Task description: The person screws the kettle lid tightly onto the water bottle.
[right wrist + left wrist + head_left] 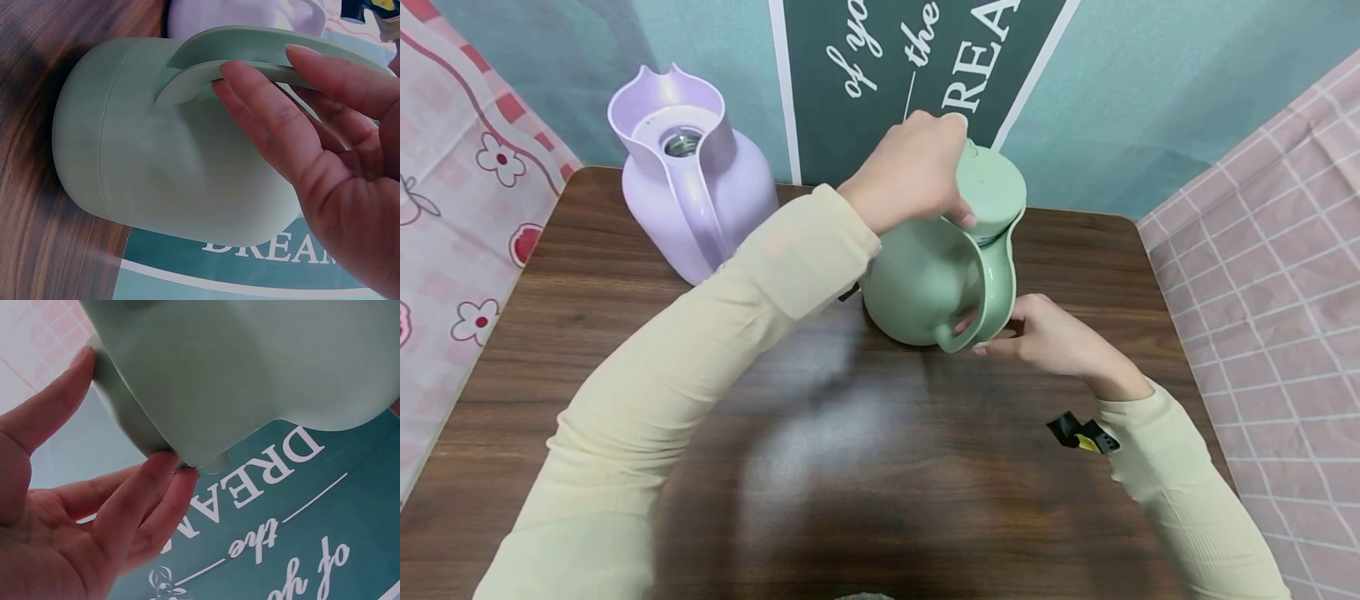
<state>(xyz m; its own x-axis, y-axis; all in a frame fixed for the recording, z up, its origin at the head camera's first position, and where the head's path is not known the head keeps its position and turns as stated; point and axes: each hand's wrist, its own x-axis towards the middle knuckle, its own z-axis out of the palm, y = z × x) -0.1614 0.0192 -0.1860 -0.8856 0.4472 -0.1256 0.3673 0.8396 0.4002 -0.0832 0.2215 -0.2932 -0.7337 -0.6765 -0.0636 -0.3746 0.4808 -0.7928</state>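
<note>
A pale green thermos jug (917, 287) stands on the brown wooden table, its handle (994, 283) turned towards the front right. With thumb and fingers on opposite sides, my left hand (917, 167) grips the round green lid (996, 187) at its top; in the left wrist view the fingertips (164, 461) sit right at the lid's edge. My right hand (1060, 337) holds the handle low down. The right wrist view shows the thumb and fingers (269, 112) of that hand on either side of the handle.
A lilac thermos jug (737, 183) stands to the left with its mouth uncovered and a silvery opening (682, 144) inside. Behind both jugs is a teal backdrop (1097, 108) with white lettering. Patterned cloth (475, 208) hangs at the left, pink checked cloth (1277, 250) at the right.
</note>
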